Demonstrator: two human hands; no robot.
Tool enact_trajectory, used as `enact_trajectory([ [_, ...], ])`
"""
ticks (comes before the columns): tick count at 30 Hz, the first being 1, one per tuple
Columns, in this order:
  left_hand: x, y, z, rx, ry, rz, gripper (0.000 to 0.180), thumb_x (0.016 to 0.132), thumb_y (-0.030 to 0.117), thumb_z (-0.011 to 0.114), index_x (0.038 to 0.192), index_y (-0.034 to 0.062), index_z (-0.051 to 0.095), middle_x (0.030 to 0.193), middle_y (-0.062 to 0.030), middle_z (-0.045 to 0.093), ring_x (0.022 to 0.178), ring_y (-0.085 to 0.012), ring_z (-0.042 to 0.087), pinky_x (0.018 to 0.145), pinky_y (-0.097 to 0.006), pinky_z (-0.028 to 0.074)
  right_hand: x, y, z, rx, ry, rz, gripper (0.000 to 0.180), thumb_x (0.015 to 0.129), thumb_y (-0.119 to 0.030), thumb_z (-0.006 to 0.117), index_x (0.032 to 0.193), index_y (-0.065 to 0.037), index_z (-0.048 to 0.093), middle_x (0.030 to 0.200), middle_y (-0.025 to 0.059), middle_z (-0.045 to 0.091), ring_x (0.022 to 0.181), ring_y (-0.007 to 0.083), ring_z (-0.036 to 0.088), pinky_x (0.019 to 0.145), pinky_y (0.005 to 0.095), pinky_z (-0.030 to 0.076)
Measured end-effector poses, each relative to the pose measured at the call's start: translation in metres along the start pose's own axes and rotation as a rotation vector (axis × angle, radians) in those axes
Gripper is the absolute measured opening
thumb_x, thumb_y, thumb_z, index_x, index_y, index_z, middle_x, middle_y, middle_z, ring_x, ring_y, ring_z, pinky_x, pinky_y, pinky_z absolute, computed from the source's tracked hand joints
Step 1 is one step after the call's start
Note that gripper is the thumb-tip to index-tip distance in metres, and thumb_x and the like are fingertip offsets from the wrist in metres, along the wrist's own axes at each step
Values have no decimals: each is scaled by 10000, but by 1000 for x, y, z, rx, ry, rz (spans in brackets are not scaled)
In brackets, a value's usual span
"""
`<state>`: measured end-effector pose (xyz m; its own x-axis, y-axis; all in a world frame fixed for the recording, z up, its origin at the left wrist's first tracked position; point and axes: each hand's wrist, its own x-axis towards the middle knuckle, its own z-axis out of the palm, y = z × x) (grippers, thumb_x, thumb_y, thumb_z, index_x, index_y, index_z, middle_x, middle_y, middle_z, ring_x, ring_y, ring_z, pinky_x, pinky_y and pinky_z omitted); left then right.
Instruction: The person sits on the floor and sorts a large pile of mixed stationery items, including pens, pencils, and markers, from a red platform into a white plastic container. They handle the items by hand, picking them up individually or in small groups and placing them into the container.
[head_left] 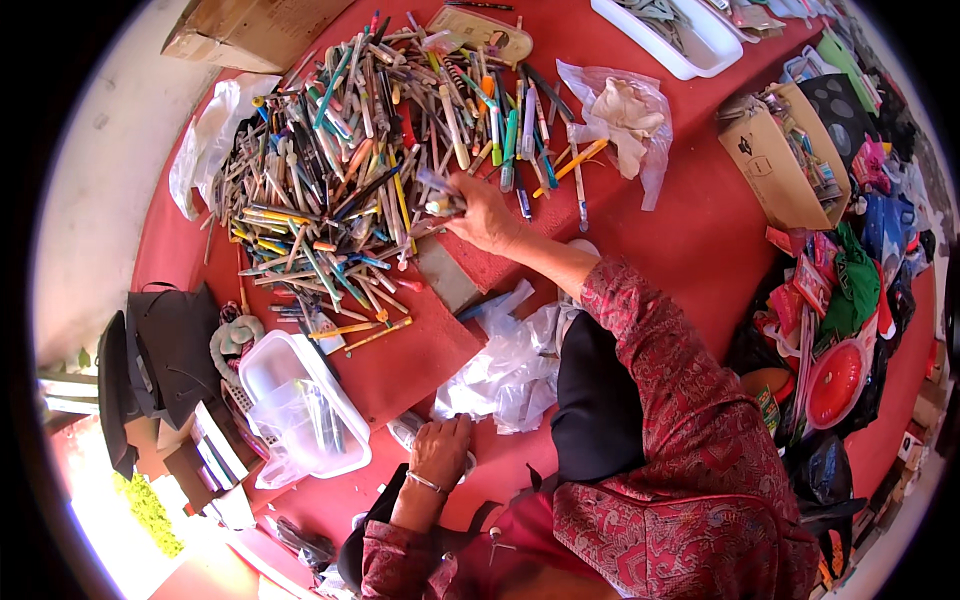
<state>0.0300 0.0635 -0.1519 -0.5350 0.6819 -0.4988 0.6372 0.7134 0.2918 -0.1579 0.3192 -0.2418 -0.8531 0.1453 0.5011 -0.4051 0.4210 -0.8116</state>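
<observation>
A large heap of used pens, pencils and markers (pixel 330 170) is spread over the red floor covering. My right hand (pixel 482 215) reaches to the heap's right edge. Its fingers are closed round a small bunch of pens (pixel 443 200), with their ends poking out on the left; how many is hidden. Close to it lie a green marker (pixel 510 140) and a yellow pencil (pixel 568 168). My left hand (pixel 440 452) is low in the view, fingers curled over a grey thing (pixel 406 428) by my leg; what it grips is mostly covered.
Crumpled clear plastic bags (pixel 505 365) lie between my arms. A white tub (pixel 300 400) with a bag of pens stands at left. A white tray (pixel 680 40) is at the far right, and a cardboard box (pixel 780 170) of items stands at right near a red round container (pixel 838 385).
</observation>
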Motion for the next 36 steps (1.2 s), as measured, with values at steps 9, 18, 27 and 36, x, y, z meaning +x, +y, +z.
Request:
enact_trajectory([
  [9, -8, -1, 8, 16, -34, -49, 306, 735, 142, 548, 1028, 63, 516, 824, -103, 558, 789, -278, 545, 709, -384, 429, 26, 1, -22, 314, 201, 512, 266, 660, -238, 634, 841, -56, 562, 586, 38, 556, 527, 143, 557, 544, 276, 485],
  [18, -6, 0, 2, 77, 78, 1, 226, 731, 123, 505, 947, 54, 509, 769, -91, 559, 724, -246, 559, 664, -354, 432, 71, 23, -127, -912, -597, -136, 383, 602, 65, 558, 935, -118, 603, 847, 33, 555, 890, 212, 480, 755, 312, 435],
  [27, 0, -2, 6, 83, 139, 55, 167, 745, 109, 472, 898, 51, 504, 732, -86, 557, 697, -232, 562, 642, -341, 430, 84, 66, -98, -919, -681, -225, 340, 624, 56, 563, 930, -91, 575, 868, 63, 486, 894, 242, 495, 703, 357, 456],
  [36, -2, 0, 1, 65, 97, 33, 149, 752, 107, 469, 887, 55, 502, 729, -82, 555, 709, -236, 565, 643, -347, 433, 84, 80, -106, -1003, -638, -295, 356, 666, 34, 551, 1008, -65, 527, 891, 74, 522, 879, 249, 525, 684, 383, 455],
])
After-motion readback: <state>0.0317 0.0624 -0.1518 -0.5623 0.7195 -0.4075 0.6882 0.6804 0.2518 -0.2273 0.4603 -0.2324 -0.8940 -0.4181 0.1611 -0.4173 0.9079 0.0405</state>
